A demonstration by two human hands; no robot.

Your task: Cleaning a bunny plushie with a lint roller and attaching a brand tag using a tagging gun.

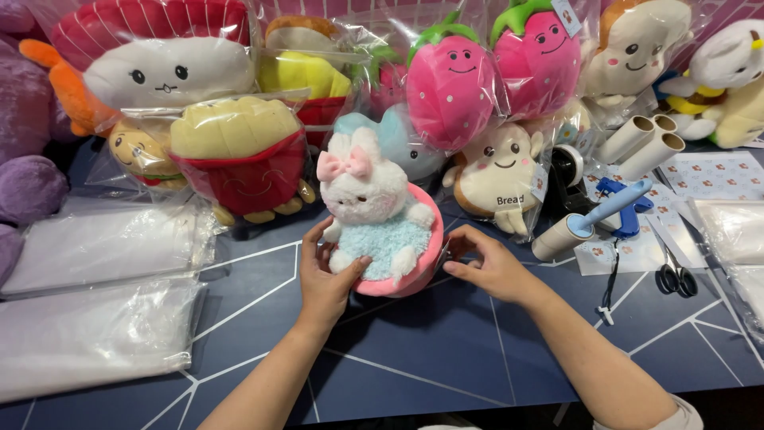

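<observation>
A white plush bunny (364, 191) with a pink bow sits in a pink plush tub (414, 267) with a light blue fluffy middle, on the dark blue table (446, 350). My left hand (326, 275) grips the toy's left side, thumb on the bunny's lower body. My right hand (489, 263) rests against the tub's right rim, fingers curled on it.
Bagged plush toys line the back: a fries toy (239, 155), two strawberries (454, 84), a bread toy (501, 179). Flat clear bags (87, 326) lie at left. A lint roller (585, 223), scissors (675, 275), a tape dispenser (567, 179) and cardboard tubes (645, 139) are at right.
</observation>
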